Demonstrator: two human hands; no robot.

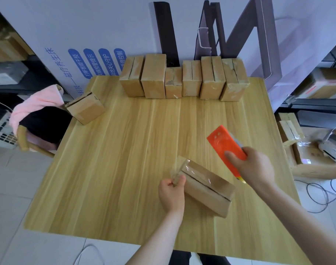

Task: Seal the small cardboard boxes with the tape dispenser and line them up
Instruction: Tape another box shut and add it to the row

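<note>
Head view: a small cardboard box (207,190) lies skewed on the desk (125,150) near its front edge, seam up. Clear tape (190,168) is seen over the seam's left end and is pinched against the box end by the left hand (172,190). The orange tape dispenser (226,148) is gripped in the right hand (253,167), just beside the box. Step judged: sealing of this box. Next, the strip should be smoothed down and the box stood in the row of six boxes (182,79) at the far edge. A lone box (85,109) is noted at the left edge.
</note>
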